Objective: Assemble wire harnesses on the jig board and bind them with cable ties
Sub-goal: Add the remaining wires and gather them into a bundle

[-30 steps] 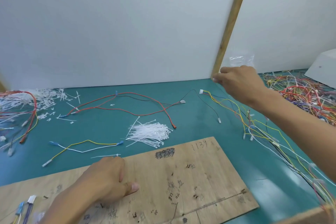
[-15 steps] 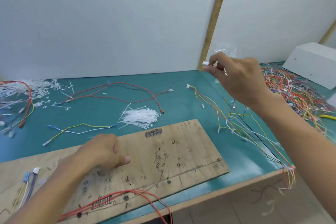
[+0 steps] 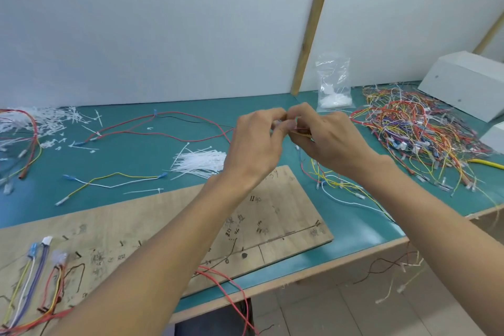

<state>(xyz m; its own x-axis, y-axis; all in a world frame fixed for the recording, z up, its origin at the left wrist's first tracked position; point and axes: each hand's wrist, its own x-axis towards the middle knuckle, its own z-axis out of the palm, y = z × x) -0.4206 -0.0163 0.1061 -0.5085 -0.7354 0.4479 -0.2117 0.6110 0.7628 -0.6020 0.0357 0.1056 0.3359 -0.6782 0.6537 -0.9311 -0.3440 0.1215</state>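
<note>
Above teal counter (image 3: 136, 150), left hand (image 3: 253, 145) and right hand (image 3: 327, 142) meet, both grips pinched on end of thin red-and-yellow wire harness (image 3: 302, 132), likely readying it for plywood jig board (image 3: 286, 199) at 6 o'clock.

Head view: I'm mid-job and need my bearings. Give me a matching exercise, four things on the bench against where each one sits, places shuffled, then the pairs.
Things
1. cable ties
2. clear plastic bag
3. tangled wire pile
4. thin wires

Places
A. standing by the wooden post
B. pinched between the left hand and the right hand
C. heaped at the far right of the green mat
D. lying loose just behind the jig board

Pairs: 1-D, 2-A, 3-C, 4-B
</note>
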